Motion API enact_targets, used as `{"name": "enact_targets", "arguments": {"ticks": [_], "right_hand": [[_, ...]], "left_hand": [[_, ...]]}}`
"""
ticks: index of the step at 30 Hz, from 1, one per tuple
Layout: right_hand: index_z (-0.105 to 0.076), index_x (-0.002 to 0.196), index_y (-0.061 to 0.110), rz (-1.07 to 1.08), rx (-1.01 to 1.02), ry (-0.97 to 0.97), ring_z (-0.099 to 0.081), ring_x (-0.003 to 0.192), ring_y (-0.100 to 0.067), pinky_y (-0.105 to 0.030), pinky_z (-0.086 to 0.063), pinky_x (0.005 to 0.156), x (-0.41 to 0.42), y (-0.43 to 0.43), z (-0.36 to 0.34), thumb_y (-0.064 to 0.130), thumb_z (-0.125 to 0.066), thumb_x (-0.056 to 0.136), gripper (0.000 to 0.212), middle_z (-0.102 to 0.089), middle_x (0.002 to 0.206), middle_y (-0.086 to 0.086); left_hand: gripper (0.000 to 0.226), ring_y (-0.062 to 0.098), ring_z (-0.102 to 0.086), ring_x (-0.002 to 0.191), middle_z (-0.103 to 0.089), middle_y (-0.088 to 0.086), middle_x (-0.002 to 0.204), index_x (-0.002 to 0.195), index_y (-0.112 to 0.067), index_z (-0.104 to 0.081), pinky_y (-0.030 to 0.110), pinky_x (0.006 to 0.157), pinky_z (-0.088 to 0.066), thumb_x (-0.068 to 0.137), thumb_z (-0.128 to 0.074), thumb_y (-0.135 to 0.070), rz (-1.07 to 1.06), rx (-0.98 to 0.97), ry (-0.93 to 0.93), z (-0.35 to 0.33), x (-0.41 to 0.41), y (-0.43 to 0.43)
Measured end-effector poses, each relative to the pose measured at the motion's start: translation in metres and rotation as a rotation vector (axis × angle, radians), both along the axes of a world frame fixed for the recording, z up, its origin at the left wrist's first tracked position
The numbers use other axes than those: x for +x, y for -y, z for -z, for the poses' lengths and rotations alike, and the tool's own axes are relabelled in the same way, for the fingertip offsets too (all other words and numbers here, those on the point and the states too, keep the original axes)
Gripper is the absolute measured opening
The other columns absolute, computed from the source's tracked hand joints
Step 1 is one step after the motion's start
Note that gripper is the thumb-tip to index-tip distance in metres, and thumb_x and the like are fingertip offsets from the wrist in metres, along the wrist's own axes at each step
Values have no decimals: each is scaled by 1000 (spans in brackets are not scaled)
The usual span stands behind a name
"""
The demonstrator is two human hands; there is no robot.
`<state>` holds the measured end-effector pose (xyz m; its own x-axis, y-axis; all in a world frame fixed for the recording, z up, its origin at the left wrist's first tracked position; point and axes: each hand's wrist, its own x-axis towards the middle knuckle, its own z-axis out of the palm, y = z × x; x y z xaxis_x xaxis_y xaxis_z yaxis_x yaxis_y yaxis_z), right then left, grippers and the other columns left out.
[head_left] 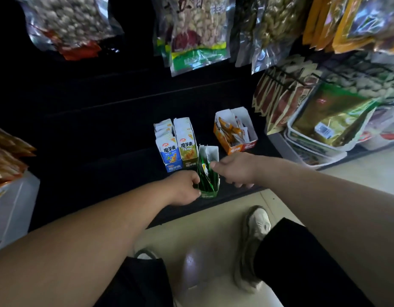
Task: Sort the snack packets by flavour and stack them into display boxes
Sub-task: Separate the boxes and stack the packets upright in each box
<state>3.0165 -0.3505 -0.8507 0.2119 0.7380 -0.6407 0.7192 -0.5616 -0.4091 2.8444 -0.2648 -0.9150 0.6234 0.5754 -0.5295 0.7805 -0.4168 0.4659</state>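
Note:
A narrow green display box (pixel 208 193) stands near the front edge of the black shelf (pixel 103 165), with several green packets (pixel 204 180) upright in it. My left hand (pixel 185 189) grips the box's left side. My right hand (pixel 233 169) is at the box's right, its thumb against the packets' tops; the fingers curl out of sight. Behind stand a blue box (pixel 171 151) and an olive box (pixel 187 145), both full of packets. Further right an orange box (pixel 235 131) holds orange packets lying loose.
Large bags of nuts (pixel 198 29) hang above the shelf. More bagged goods hang on hooks at the right, with white trays (pixel 313 142) of packets below. A white carton (pixel 10 209) is at the left. My shoe (pixel 255 244) is on the pale floor below.

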Motion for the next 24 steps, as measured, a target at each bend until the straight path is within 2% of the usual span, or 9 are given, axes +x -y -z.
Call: {"name": "enact_targets", "arguments": {"ticks": [4,7,9,11,14,17,20,22,24], "right_hand": [[-56,128,20,4,-7,-39,-64,82,-24,-36,-52,69,17,7,14,64,-37,104,54,-67,106,-11],[-53,142,20,32,-10,-33,-65,83,-22,-36,-54,73,31,3,20,61,-36,105,58,-65,108,-8],[-53,143,19,56,8,-34,-68,87,-23,-36,-55,77,34,-1,28,59,-37,106,56,-63,102,-5],[-56,138,17,60,48,-44,-66,83,-22,-32,-49,69,33,-2,41,55,-40,107,51,-62,94,-3],[-68,118,16,27,119,-55,-63,82,-19,-30,-45,67,33,-6,56,49,-46,107,41,-63,88,-2],[-71,116,19,24,126,-71,-64,85,-19,-33,-52,76,36,-13,68,47,-49,106,37,-67,94,-4],[-70,110,21,157,139,-146,-72,89,-28,-32,-55,69,35,-14,88,46,-50,106,32,-72,102,-12],[-70,104,21,287,188,-212,-74,93,-31,-33,-56,67,36,-13,102,45,-50,106,31,-73,105,-15],[-71,103,21,284,194,-216,-75,89,-30,-36,-58,68,41,-16,111,43,-51,106,30,-73,105,-16]], "left_hand": [[39,21,-57,124,-59,1,136,137,-21,-60,36,107,-49,99,-65,-29,-128,-16,44,-7,19,-2],[30,22,-60,122,-64,2,130,129,-18,-65,39,108,-50,99,-65,-24,-259,-28,124,6,31,7],[20,24,-64,115,-68,3,121,117,-16,-69,40,103,-54,98,-65,-21,-371,-24,156,20,33,13],[15,28,-69,102,-72,10,108,105,-9,-72,44,94,-59,96,-67,-19,-440,-5,157,27,37,13],[20,29,-68,88,-70,13,99,98,-5,-68,48,86,-62,93,-73,-24,-567,-25,182,30,50,-1],[46,24,-66,89,-62,5,94,102,-10,-56,44,82,-64,84,-84,-42,-754,-191,164,37,61,-5],[39,25,-72,81,-70,9,84,88,-12,-63,43,74,-66,80,-87,-42,-707,-278,97,56,65,1],[32,28,-75,75,-71,9,75,75,-15,-61,46,70,-66,83,-84,-36,-623,-229,73,68,65,-1],[25,31,-78,76,-72,10,73,74,-14,-63,47,68,-66,89,-77,-28,-588,-198,89,79,64,-7]]}}
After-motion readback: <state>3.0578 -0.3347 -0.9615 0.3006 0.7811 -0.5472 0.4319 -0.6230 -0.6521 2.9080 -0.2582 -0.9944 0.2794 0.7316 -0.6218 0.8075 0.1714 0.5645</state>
